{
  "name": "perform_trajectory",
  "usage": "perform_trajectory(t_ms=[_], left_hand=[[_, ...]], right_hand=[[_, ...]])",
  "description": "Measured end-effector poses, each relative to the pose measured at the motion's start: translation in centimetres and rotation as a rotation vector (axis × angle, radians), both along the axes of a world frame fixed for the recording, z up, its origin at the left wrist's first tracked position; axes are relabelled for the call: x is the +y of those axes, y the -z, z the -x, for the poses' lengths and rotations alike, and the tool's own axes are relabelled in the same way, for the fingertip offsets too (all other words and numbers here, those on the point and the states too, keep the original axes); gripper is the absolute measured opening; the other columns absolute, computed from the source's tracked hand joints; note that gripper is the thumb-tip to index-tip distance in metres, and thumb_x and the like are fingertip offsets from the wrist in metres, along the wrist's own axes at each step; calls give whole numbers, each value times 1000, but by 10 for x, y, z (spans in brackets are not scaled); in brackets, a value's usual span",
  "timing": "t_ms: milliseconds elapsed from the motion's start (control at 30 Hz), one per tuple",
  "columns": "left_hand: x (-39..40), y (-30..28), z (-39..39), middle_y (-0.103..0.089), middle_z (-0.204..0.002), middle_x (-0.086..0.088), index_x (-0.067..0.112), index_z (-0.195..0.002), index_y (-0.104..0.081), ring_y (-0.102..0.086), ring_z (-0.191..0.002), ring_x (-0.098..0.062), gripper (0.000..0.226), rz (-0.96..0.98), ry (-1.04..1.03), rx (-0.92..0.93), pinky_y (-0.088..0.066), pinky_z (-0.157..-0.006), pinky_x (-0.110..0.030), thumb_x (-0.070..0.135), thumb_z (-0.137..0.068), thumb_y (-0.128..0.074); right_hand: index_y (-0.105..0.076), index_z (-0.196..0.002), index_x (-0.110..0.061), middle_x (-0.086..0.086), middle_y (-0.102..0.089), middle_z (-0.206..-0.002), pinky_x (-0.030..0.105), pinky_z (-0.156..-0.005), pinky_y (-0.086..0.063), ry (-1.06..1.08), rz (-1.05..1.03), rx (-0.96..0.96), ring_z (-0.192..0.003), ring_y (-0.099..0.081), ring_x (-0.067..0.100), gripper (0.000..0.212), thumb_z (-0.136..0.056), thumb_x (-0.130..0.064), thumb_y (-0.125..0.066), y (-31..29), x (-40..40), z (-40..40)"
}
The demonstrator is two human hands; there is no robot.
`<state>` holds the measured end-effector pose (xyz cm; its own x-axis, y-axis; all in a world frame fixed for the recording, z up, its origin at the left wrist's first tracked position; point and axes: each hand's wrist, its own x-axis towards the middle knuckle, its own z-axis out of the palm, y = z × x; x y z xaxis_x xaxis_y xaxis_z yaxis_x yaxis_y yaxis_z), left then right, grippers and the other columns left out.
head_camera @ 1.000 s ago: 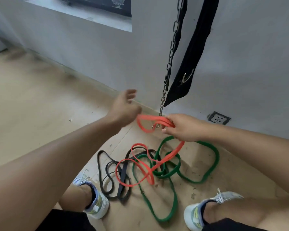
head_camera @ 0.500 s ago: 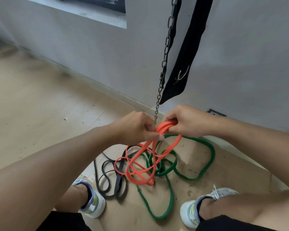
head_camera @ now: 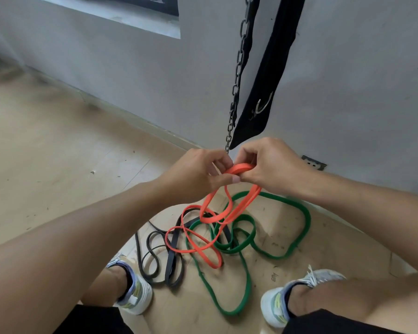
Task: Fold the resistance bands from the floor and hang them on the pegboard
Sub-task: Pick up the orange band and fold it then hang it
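- Left hand (head_camera: pixel 198 174): I see the fingers curled, with thumb and fingertips pinching the gathered top of the orange band (head_camera: pixel 239 168). The thumb tip points toward the right hand and touches it.
- Right hand (head_camera: pixel 270 165): fingers curled over the same gathered orange loops from the far side, gripping them. Both hands meet above the pile, just in front of the wall (head_camera: pixel 130 75).
- Orange band: the upper loops are bunched between my two hands; several strands hang down from them and the lower loops lie on the floor (head_camera: pixel 46 165), crossing the other bands.
- Green band (head_camera: pixel 304 213): lies on the floor in wide loops beneath the hands. One loop reaches toward the right shoe (head_camera: pixel 282 304); another long loop runs down between both shoes.
- Black band (head_camera: pixel 171 261): lies coiled on the floor left of the green band, just beside the left shoe (head_camera: pixel 135 292), and tangled under the orange loops.
- Chain (head_camera: pixel 239 75): hangs down the wall; its lower end sits directly behind the hands.
- Black strap (head_camera: pixel 270 75): hangs just right of the chain and carries a metal hook (head_camera: pixel 263 107).
- Wall socket (head_camera: pixel 314 162): sits low on the wall, to the right of the right hand.
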<state>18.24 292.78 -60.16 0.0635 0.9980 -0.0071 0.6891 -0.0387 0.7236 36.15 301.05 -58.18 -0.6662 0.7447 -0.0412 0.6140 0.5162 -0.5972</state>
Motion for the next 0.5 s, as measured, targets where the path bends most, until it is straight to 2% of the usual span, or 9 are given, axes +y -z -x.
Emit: perform_trajectory(t_ms=[67, 133, 233, 333, 433, 500], left_hand=[[0, -2, 1, -73, -81, 15, 24, -95, -76, -69, -80, -2, 18, -29, 21, 40, -59, -79, -34, 39, -86, -77], [0, -4, 2, -75, -79, 11, 20, -95, -78, -70, -77, -4, 14, -59, 21, -12, -59, -79, -32, 33, -88, -77], [2, -13, 2, -76, -80, -1, 13, -97, -78, -73, -76, -15, 11, -122, -80, -228, -62, -74, -35, 23, -91, -75], [5, -20, 5, -75, -89, -14, 9, -100, -75, -75, -84, -26, 12, -222, -243, -475, -65, -73, -41, 18, -94, -71], [8, -21, 10, -73, -92, -13, 13, -100, -72, -74, -89, -27, 10, -271, -346, -496, -64, -76, -44, 22, -95, -70], [10, -19, 14, -72, -91, -13, 15, -98, -71, -74, -89, -29, 8, -254, -392, -479, -64, -77, -46, 23, -96, -69]], right_hand=[[-65, -79, -22, -7, -69, -70, 32, -61, -57, -10, -39, 10, -64, -65, 7, 24, -77, -21, -90, 0, -3, 1], [-62, -83, -21, -5, -69, -74, 33, -62, -58, -16, -21, 20, -67, -66, 10, 29, -78, -22, -91, -1, -2, 2], [-64, -92, -22, -2, -71, -83, 32, -68, -60, -24, 120, 32, -75, -69, 12, 30, -79, -23, -91, 3, 3, 2], [-68, -89, -18, 2, -72, -85, 28, -73, -57, -25, 266, 13, -75, -69, 11, 19, -89, -31, -82, 16, 8, 1], [-72, -95, -15, -2, -77, -90, 23, -76, -51, 25, 398, 2, -81, -72, 5, 21, -94, -36, -75, 26, 12, 2], [-73, -97, -18, -3, -77, -91, 29, -81, -54, 32, 369, -10, -86, -73, 9, 16, -94, -33, -75, 25, 18, 3]])
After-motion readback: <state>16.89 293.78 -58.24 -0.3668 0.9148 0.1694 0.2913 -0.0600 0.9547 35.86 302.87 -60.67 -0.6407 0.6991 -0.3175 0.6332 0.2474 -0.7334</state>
